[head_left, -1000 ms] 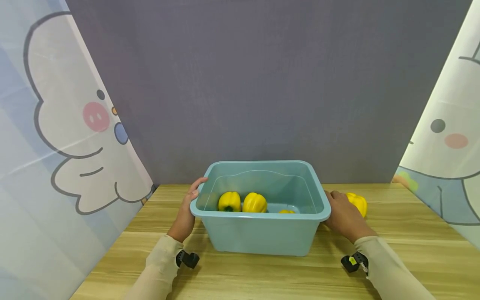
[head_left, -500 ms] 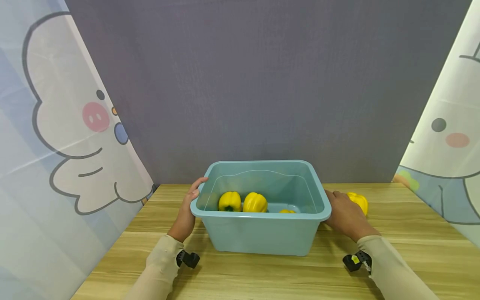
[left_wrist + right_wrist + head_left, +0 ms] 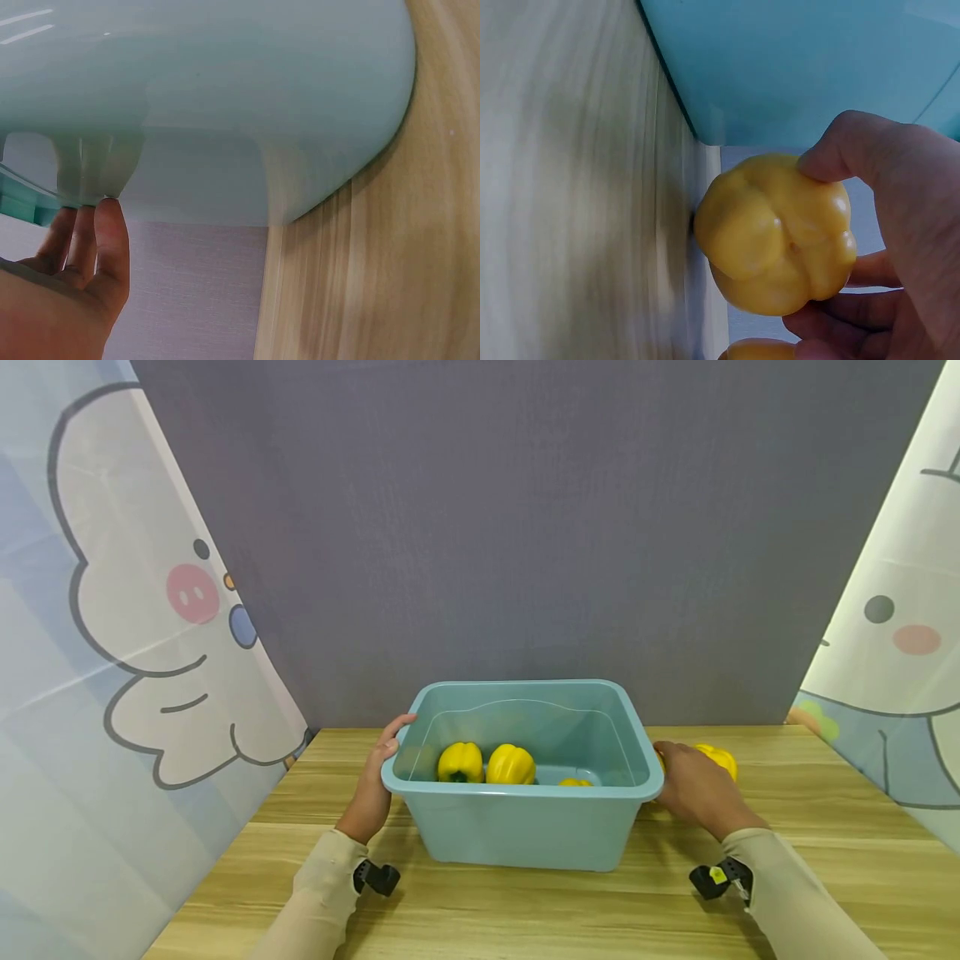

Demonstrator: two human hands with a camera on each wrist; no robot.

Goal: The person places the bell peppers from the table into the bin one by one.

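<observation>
A light blue plastic bin (image 3: pixel 525 827) stands on the table with several yellow bell peppers inside, two of them plain to see: one pepper (image 3: pixel 461 763) at the left and another pepper (image 3: pixel 511 765) beside it. My left hand (image 3: pixel 371 789) holds the bin's left rim; in the left wrist view its fingertips touch the outer wall. To the right of the bin, my right hand (image 3: pixel 697 789) grips a yellow bell pepper (image 3: pixel 772 232) between thumb and fingers, close to the bin's outer wall. In the head view the hand mostly hides this pepper.
One more yellow bell pepper (image 3: pixel 720 761) lies on the wooden table (image 3: pixel 487 910) just beyond my right hand. A grey backdrop (image 3: pixel 480 527) rises behind the table, and printed curtains (image 3: pixel 150 693) hang at both sides.
My right hand has shifted slightly to the right, and a bit of the gripped pepper now shows beside the bin. The left hand and the bin have stayed put.
</observation>
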